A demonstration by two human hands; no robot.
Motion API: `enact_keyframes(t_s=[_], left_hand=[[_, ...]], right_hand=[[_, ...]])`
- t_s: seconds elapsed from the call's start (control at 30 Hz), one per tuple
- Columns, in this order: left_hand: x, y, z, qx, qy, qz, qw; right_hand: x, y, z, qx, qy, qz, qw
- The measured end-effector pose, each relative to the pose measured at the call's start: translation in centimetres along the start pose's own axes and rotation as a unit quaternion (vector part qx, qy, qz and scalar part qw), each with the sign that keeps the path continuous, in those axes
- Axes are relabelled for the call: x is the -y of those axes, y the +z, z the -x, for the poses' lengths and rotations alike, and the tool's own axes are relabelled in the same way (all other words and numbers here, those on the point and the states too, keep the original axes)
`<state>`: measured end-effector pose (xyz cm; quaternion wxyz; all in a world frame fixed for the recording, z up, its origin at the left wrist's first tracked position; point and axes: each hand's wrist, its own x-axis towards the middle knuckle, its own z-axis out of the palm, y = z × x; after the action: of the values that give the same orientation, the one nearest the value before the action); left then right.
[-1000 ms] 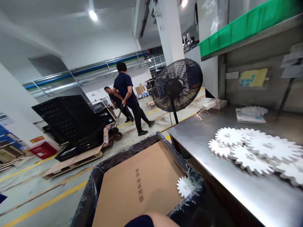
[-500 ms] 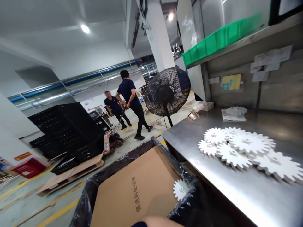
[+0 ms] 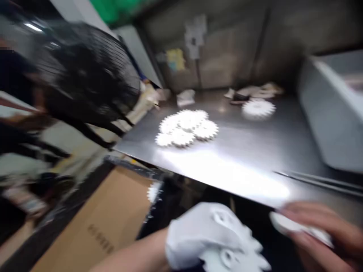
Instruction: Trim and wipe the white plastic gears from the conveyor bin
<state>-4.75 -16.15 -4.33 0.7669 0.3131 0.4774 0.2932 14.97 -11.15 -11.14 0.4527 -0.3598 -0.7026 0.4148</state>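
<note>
My left hand, in a white glove, is at the bottom centre with its fingers closed around white toothed gears; at least two hubs show, though blur hides how many gears there are. At lower right, my bare right hand pinches a slim white piece, too smeared to name. Beyond both hands, a cluster of several white gears lies on the metal table. A single gear rests farther back on the right.
A pair of tweezers lies near the table's right front. A grey bin stands at the right. On the left are a black fan, a co-worker and a black-lined crate holding cardboard, with one gear at its edge.
The view has swung right and down to the table. Both my hands have come into sight, the left with gears, the right with a white piece. The co-worker now appears closer.
</note>
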Motion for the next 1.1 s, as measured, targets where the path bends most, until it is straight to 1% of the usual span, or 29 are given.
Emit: enact_keyframes(t_s=[0.03,0.07,0.1,0.13,0.27,0.33,0.47,0.57,0.67,0.73,0.8,0.9,1.0,1.1], left_hand=[[0.3,-0.2,-0.4,-0.006,-0.012,0.018,1.0],[0.4,-0.4,-0.8,0.002,-0.037,0.025,0.999],[0.4,-0.5,-1.2,0.006,-0.053,0.032,0.998],[0.3,-0.5,-1.5,0.004,-0.065,0.027,0.997],[-0.5,0.5,-1.6,-0.013,-0.094,-0.035,0.995],[-0.7,0.8,-1.5,-0.015,-0.102,-0.058,0.993],[-0.7,0.8,-1.7,-0.004,-0.113,-0.084,0.99],[-0.6,1.1,-2.2,0.009,-0.127,-0.081,0.989],[-0.7,1.7,-2.7,0.037,-0.127,-0.072,0.989],[-0.9,1.9,-2.8,0.04,-0.127,-0.061,0.989],[-1.1,1.9,-2.6,0.026,-0.123,-0.054,0.991],[-1.3,1.6,-2.3,0.014,-0.105,-0.047,0.993],[-1.3,1.5,-2.1,0.018,-0.094,-0.043,0.994],[-1.3,1.5,-2.0,0.016,-0.107,-0.035,0.993]], right_hand=[[0.2,-2.3,1.0,0.009,0.017,0.025,0.999],[0.5,-3.9,1.7,0.011,0.024,0.025,0.999],[0.8,-4.9,2.1,0.035,0.026,0.01,0.999],[1.0,-5.4,2.2,0.049,0.03,-0.001,0.998],[1.1,-4.9,1.9,0.077,0.035,-0.059,0.995],[0.9,-4.8,1.8,0.103,0.024,-0.09,0.99],[0.6,-4.8,1.9,0.141,-0.015,-0.135,0.981],[1.0,-4.5,1.7,0.161,-0.072,-0.131,0.975],[1.9,-4.3,1.3,0.222,-0.143,-0.117,0.957],[2.1,-4.6,1.2,0.24,-0.159,-0.093,0.953],[1.8,-5.1,1.3,0.221,-0.143,-0.041,0.964],[0.9,-6.0,1.6,0.192,-0.089,0.027,0.977],[0.7,-6.4,1.7,0.15,-0.047,0.009,0.987],[1.2,-6.3,1.7,0.117,-0.014,-0.018,0.993]])
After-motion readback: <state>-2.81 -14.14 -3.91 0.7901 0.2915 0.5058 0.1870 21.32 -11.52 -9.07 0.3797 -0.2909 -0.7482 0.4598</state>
